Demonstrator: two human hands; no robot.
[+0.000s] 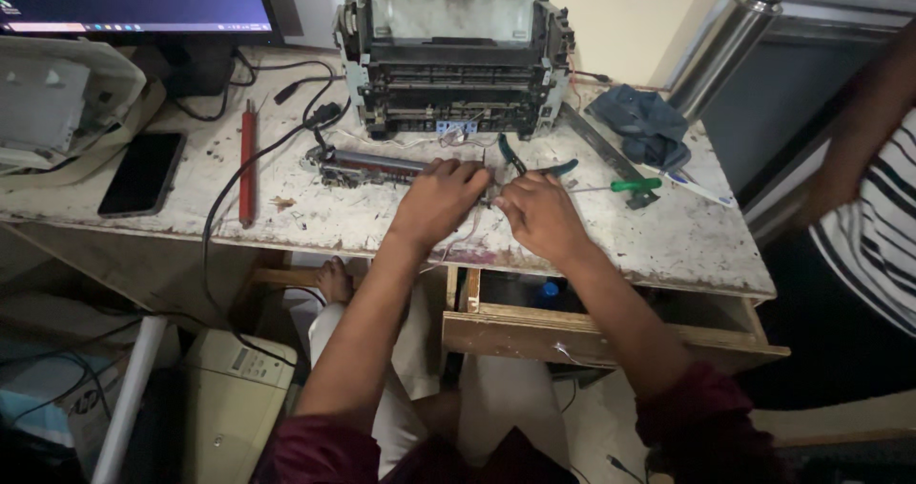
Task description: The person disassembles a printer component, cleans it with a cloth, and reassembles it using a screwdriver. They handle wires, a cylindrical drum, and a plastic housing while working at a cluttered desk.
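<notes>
- On the worn white table (pixel 668 245), against the wall, a stripped printer frame (pixel 453 59) stands upright with its inner rollers and wiring bare.
- At the table's front edge a wooden drawer (pixel 611 336) hangs open below the hands.
- At the right edge of view another person in a striped shirt (pixel 883 217) stands beside the table.
- Just in front of the frame lies a long metal roller unit (pixel 367 167), its right end under the person's hands.
- The left hand (pixel 437 200) rests on that right end, fingers curled down onto it and closed on the part.
- The right hand (pixel 542 215) sits just beside the left, fingers bent together on the same end; what they pinch is hidden.
- A red rod (pixel 247 164) lies left of the unit, well apart.
- A black phone (pixel 142 173) lies farther left.
- Green-handled pliers (pixel 534 162) lie just behind the right hand.
- A green-handled screwdriver (pixel 625 186) lies to its right.
</notes>
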